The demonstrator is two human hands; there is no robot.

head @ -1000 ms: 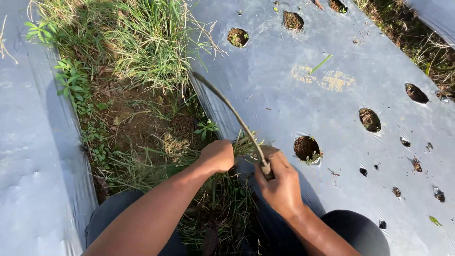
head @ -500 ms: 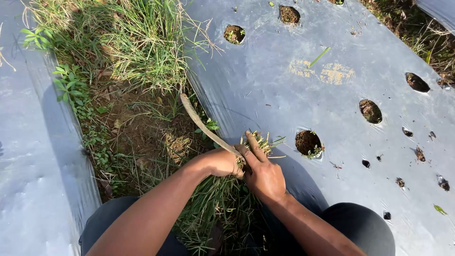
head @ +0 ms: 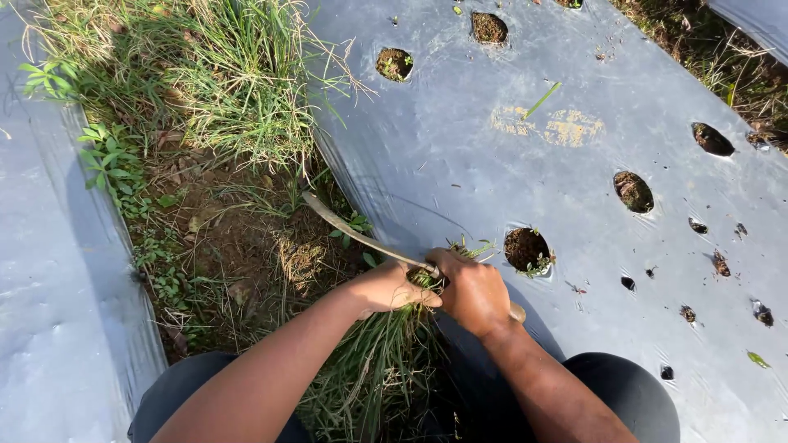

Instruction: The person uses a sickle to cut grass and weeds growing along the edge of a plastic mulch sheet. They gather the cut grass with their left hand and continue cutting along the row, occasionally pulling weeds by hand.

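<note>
My right hand [head: 474, 291] grips the handle of a curved sickle [head: 351, 232], whose blade reaches up and left over the bare soil of the furrow. My left hand [head: 391, 287] is closed around a bundle of cut grass [head: 379, 353], right beside the right hand. The grass hangs down toward my knees. Both hands sit at the left edge of the grey plastic mulch sheet [head: 492, 164], just left of a planting hole [head: 525, 248] with a small seedling.
Tall grass and weeds [head: 222, 74] fill the furrow ahead between two grey mulch sheets [head: 49, 271]. Several round planting holes [head: 634, 191] dot the right sheet. Another weedy furrow [head: 722, 66] runs at the far right. My dark trousers show at the bottom.
The sickle blade has swung down and to the left, from pointing up along the sheet's edge to lying low over the soil. My hands closed together on the grass.
</note>
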